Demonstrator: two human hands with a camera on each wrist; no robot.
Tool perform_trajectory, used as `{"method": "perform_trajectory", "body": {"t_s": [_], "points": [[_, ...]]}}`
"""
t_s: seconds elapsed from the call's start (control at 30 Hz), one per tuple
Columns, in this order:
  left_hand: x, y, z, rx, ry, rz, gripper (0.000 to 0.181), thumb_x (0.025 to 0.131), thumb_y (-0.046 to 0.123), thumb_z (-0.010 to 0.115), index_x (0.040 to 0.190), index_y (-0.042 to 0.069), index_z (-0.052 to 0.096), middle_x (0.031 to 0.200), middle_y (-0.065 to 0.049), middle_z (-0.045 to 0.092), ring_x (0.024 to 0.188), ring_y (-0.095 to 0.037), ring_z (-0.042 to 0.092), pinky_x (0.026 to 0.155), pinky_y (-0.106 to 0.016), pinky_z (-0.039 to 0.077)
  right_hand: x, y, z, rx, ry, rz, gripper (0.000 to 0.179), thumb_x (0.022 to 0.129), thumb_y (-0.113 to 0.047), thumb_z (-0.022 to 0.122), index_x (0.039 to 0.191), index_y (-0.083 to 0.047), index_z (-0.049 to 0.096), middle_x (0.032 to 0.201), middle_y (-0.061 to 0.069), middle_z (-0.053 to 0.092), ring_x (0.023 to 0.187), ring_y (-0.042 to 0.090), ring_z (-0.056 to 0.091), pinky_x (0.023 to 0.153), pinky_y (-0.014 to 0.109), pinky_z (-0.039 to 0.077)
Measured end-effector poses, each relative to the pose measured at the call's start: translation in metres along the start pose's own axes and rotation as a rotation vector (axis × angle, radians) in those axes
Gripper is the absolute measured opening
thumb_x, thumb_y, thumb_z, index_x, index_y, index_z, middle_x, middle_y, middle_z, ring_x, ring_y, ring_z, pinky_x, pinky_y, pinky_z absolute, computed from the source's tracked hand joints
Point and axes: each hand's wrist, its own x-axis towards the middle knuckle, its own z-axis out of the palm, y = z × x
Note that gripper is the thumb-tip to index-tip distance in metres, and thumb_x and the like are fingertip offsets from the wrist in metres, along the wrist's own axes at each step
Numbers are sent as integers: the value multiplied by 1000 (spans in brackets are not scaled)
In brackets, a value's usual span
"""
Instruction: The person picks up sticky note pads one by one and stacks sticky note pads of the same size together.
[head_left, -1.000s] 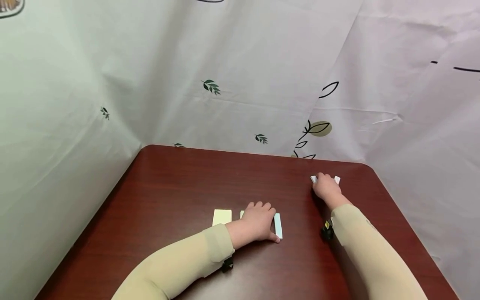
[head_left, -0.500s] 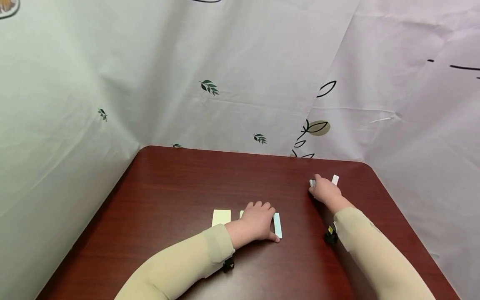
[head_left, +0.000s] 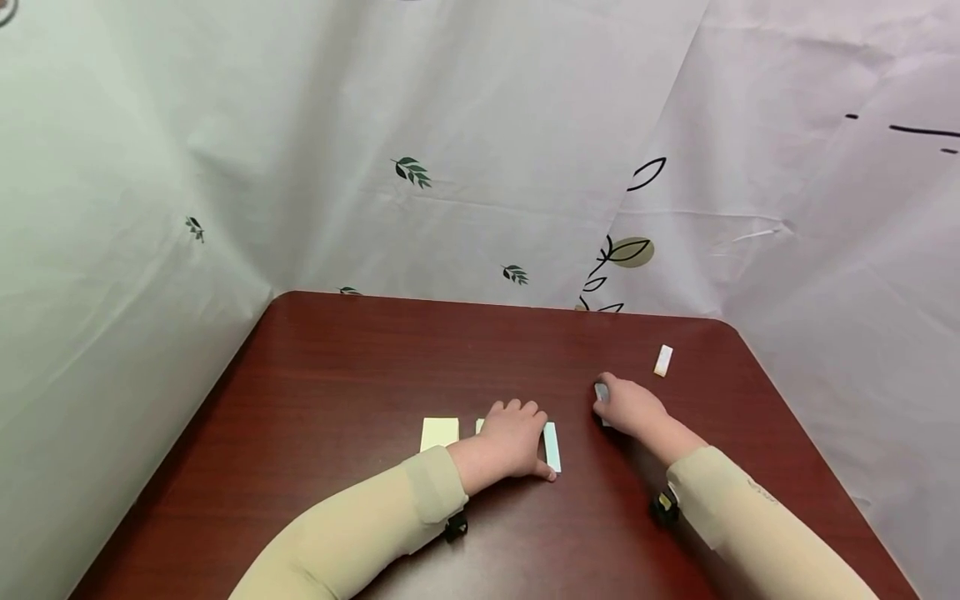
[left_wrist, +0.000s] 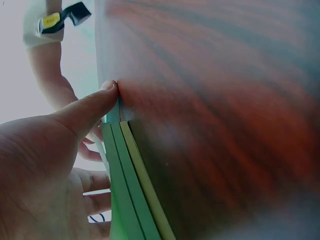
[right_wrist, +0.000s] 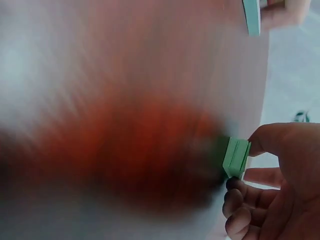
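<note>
My left hand [head_left: 512, 442] spans a pale blue strip [head_left: 552, 447], its thumb at the near end and index fingertip at the far end. Under that palm a yellow corner [head_left: 479, 426] peeks out; the rest is covered. In the left wrist view, flat green pieces [left_wrist: 127, 175] and a yellow piece [left_wrist: 145, 175] lie side by side near the thumb. To the right, my right hand [head_left: 632, 407] pinches a small block [head_left: 602, 393], greyish in the head view; the right wrist view shows it as a green layered block [right_wrist: 236, 157] between thumb and fingers.
A pale yellow rectangle [head_left: 440, 432] lies left of my left hand, partly behind the sleeve. One small white block [head_left: 663, 361] rests at the back right of the dark red table [head_left: 360, 358]. Patterned white cloth [head_left: 465, 208] hangs behind the table.
The right hand has come left and nearer with the small block, leaving the white block behind at the back right. My left hand has stayed on the strip.
</note>
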Motion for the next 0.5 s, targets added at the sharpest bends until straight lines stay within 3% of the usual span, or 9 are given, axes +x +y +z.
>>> {"method": "perform_trajectory", "body": {"t_s": [0.5], "points": [[-1,-1,-1,3,-8,3,78,69,76,72,122,20,62,118,3,58,106,-20,54,90,-40,44,-44,-35,14,15,8,-62,45,86,-27,72,125,-7,60,85,6,65,68,18,55,63,40,48]]}}
